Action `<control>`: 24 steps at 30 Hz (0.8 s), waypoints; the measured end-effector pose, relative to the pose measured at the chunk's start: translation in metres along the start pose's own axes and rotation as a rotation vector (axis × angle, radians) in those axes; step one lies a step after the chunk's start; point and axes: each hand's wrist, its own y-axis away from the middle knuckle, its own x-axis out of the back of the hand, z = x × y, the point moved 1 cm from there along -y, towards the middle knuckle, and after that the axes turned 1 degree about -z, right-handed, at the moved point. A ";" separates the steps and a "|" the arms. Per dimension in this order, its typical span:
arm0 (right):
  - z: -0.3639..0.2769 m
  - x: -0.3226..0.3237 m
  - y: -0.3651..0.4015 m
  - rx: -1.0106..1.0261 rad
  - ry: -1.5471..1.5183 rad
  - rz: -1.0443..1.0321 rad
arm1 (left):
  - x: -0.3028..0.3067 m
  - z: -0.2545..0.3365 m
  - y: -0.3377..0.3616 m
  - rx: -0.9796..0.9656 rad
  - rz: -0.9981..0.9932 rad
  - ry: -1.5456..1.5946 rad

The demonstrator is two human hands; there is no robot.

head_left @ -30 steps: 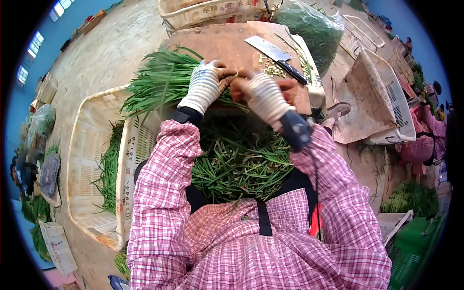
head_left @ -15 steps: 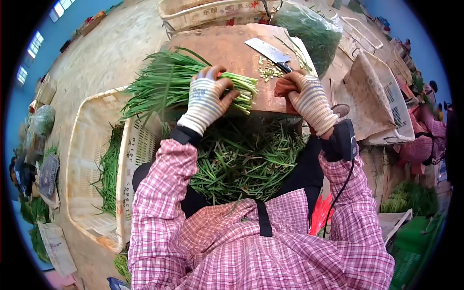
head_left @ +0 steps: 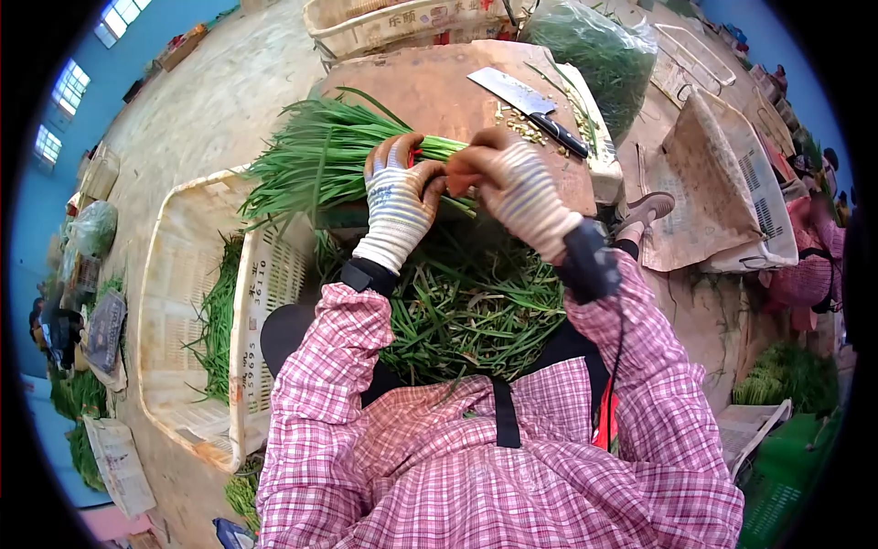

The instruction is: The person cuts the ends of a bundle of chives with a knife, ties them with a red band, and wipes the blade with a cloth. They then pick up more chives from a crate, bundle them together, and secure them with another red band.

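A bunch of long green chives [head_left: 315, 156] lies across the wooden board [head_left: 412, 78], leaves to the left and pale cut ends to the right. My left hand [head_left: 398, 192], in a white knit glove with orange-brown palm and fingers, is closed around the bunch near its stem end. A bit of red shows at its fingers. My right hand [head_left: 517, 188], gloved alike, is pinched over the stems just right of it; what its fingers hold is hidden. Beyond it a cleaver [head_left: 512, 90] rests on the board among small cut stem ends [head_left: 526, 126].
Loose green trimmings [head_left: 466, 311] fill the space below the board. At left stands a cream plastic crate [head_left: 151, 302] with greens inside. A clear bag of greens [head_left: 594, 55] is at the back right, near a crate lined with brown sheet [head_left: 704, 192]. Another person [head_left: 805, 247] is at far right.
My right hand has moved left from beside the cleaver's handle to the chive stems, uncovering the handle. My left hand keeps its hold on the bunch.
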 end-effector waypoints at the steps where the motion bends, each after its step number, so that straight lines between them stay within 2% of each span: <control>1: 0.005 -0.013 -0.001 -0.260 -0.113 -0.004 | 0.001 0.003 0.000 -0.009 -0.005 -0.044; 2: 0.020 -0.015 0.005 -0.257 -0.045 -0.041 | 0.003 0.007 0.001 -0.018 -0.015 -0.088; 3: 0.034 -0.017 0.011 -0.253 0.023 -0.078 | 0.005 0.008 0.001 -0.010 -0.160 -0.172; 4: 0.026 -0.002 0.014 -0.188 0.063 -0.094 | 0.001 0.009 0.002 -0.023 -0.161 -0.205; 5: 0.026 0.013 0.020 -0.198 0.062 -0.019 | -0.009 0.012 0.005 -0.033 -0.162 -0.237; 6: -0.001 0.029 0.016 -0.300 0.176 0.070 | -0.017 0.018 0.008 -0.043 -0.165 -0.266; 8: 0.023 0.049 0.027 -0.232 0.522 0.176 | -0.009 0.043 0.014 -0.077 -0.186 -0.035; 9: 0.022 0.056 0.030 -0.241 0.496 0.214 | -0.004 0.055 0.018 -0.092 -0.199 0.080; 10: 0.009 0.061 0.024 -0.246 0.467 0.249 | 0.010 0.055 0.021 -0.302 -0.295 0.040; 11: -0.007 0.056 0.023 -0.340 0.163 0.306 | 0.005 0.044 0.030 -0.262 -0.128 0.106; 12: -0.001 0.040 0.024 -0.265 -0.096 0.403 | 0.007 0.032 0.032 -0.158 0.038 0.118; 13: -0.006 0.030 0.017 -0.164 -0.007 0.278 | 0.011 0.023 0.030 -0.041 0.171 0.198; 14: -0.012 0.019 0.011 -0.065 0.082 0.153 | 0.015 0.015 0.024 -0.010 0.239 0.161; 16: -0.007 -0.022 -0.002 -0.011 0.148 -0.026 | 0.017 0.003 0.008 0.027 0.271 0.291; 17: 0.026 -0.055 0.003 -0.138 0.303 -0.048 | 0.019 0.001 0.002 0.037 0.276 0.277; 18: 0.016 -0.045 0.006 0.129 0.659 -0.035 | 0.021 -0.002 -0.001 0.046 0.276 0.264; 19: 0.022 -0.039 0.010 -0.254 0.265 -0.062 | 0.022 -0.010 -0.004 0.063 0.267 0.264; 20: 0.028 -0.027 0.015 -0.500 0.038 -0.077 | 0.026 -0.016 -0.003 0.061 0.270 0.280; 22: 0.029 0.001 0.018 -1.017 -0.402 0.073 | 0.033 -0.025 -0.002 0.010 0.189 0.207; 23: 0.017 0.020 0.025 -1.053 -0.572 0.181 | 0.034 -0.023 -0.002 -0.030 0.124 0.187; 24: 0.016 0.028 0.025 -0.924 -0.446 0.150 | 0.031 -0.021 -0.004 -0.087 0.075 0.229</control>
